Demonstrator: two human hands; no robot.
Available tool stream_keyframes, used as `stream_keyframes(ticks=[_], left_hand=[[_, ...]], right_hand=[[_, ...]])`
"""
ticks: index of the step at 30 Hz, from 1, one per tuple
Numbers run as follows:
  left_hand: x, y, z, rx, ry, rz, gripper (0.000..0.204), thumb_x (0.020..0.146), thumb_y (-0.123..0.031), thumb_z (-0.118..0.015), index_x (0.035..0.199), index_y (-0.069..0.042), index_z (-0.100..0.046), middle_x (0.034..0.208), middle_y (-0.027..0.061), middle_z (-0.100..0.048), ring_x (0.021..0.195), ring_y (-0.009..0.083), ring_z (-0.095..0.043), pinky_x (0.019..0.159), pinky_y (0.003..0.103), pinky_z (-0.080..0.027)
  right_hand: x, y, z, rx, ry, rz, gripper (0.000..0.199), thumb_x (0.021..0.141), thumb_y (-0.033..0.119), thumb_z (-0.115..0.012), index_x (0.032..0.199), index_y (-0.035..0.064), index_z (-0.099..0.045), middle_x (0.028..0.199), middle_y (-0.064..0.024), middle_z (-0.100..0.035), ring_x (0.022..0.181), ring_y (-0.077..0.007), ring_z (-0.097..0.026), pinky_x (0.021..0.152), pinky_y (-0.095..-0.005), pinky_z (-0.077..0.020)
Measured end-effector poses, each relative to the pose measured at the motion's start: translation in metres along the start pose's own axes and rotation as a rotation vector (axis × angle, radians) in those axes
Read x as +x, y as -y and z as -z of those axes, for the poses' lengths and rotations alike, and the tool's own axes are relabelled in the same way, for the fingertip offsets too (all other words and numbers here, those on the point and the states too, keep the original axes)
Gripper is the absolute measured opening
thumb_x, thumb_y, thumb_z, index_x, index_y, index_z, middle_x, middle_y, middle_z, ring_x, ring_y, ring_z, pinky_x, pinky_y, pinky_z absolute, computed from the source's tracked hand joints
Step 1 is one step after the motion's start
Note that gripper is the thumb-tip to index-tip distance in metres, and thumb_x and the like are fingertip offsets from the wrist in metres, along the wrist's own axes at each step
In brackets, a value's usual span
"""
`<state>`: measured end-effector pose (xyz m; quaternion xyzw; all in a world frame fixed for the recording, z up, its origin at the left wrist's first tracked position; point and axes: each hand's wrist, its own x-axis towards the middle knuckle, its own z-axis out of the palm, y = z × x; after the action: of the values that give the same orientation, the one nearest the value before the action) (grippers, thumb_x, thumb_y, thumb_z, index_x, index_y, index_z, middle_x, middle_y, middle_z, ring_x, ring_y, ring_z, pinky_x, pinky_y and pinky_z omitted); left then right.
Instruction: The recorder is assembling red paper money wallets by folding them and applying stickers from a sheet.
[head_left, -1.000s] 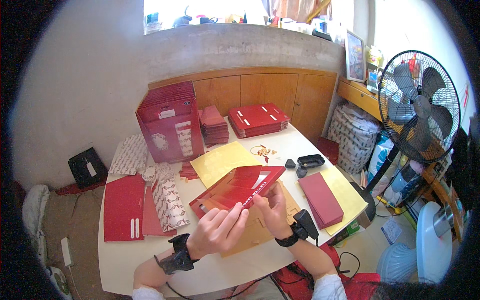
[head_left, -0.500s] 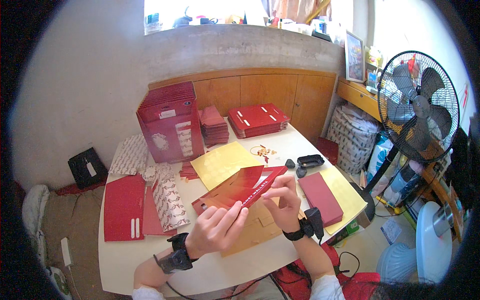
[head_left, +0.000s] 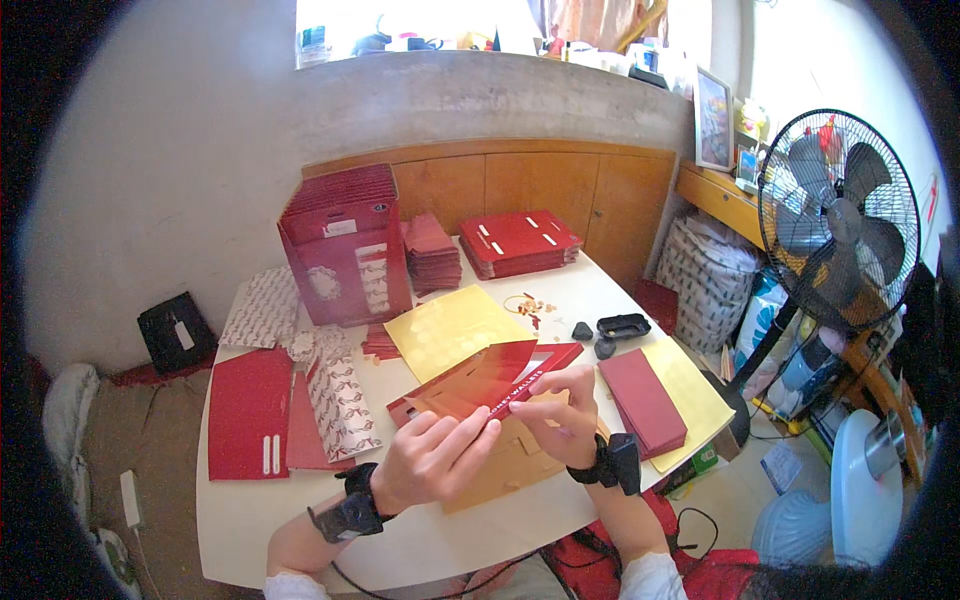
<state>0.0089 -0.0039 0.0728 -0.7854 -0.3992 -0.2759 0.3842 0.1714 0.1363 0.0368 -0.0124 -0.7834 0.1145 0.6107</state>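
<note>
While both hands meet above the near middle of the white table (head_left: 240, 520), they grip a flat red card envelope (head_left: 490, 375), held tilted just above the tabletop. The left hand (head_left: 432, 462) is closed on the envelope's near edge, its fingers (head_left: 470, 432) stretched along the card; the right hand (head_left: 562, 418) pinches the right part of the same edge between thumb and fingertips. Each wrist carries a black band. Beneath the hands lies a brown sheet (head_left: 510, 465), and just beyond the envelope a yellow sheet (head_left: 450, 328). To the right, a stack of dark red envelopes (head_left: 642, 398) rests on another yellow sheet. On the far side stand an upright red carton (head_left: 345, 245) and a flat pile of red boxes (head_left: 520, 242). At the left lies a red folder (head_left: 250, 412) beside patterned wrappers (head_left: 340, 392). A standing fan (head_left: 835, 220) occupies the right.
</note>
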Motion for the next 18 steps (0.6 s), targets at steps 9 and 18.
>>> stream_keyframes(ticks=[9, 18], left_hand=[[0.003, -0.001, 0.002, -0.027, 0.049, -0.032, 0.033, 0.068, -0.006, -0.064, 0.100, 0.002, -0.066, 0.099, 0.0118, -0.066, 0.065, 0.0116, -0.057, 0.055, 0.025, -0.042], [0.004, 0.003, 0.007, -0.044, 0.086, -0.067, 0.032, 0.070, -0.006, -0.064, 0.101, 0.001, -0.065, 0.100, 0.0114, -0.066, 0.065, 0.0114, -0.057, 0.056, 0.025, -0.042]], right_hand=[[-0.004, -0.004, 0.004, -0.166, 0.086, 0.215, 0.024, 0.068, 0.009, -0.072, 0.090, 0.0179, -0.068, 0.097, 0.0028, -0.062, 0.090, -0.0185, -0.053, 0.080, -0.0347, -0.0413], [-0.001, -0.010, 0.008, -0.277, 0.092, 0.259, 0.026, 0.071, 0.011, -0.071, 0.096, 0.0152, -0.064, 0.096, 0.0014, -0.062, 0.090, -0.0197, -0.054, 0.080, -0.0362, -0.0418]])
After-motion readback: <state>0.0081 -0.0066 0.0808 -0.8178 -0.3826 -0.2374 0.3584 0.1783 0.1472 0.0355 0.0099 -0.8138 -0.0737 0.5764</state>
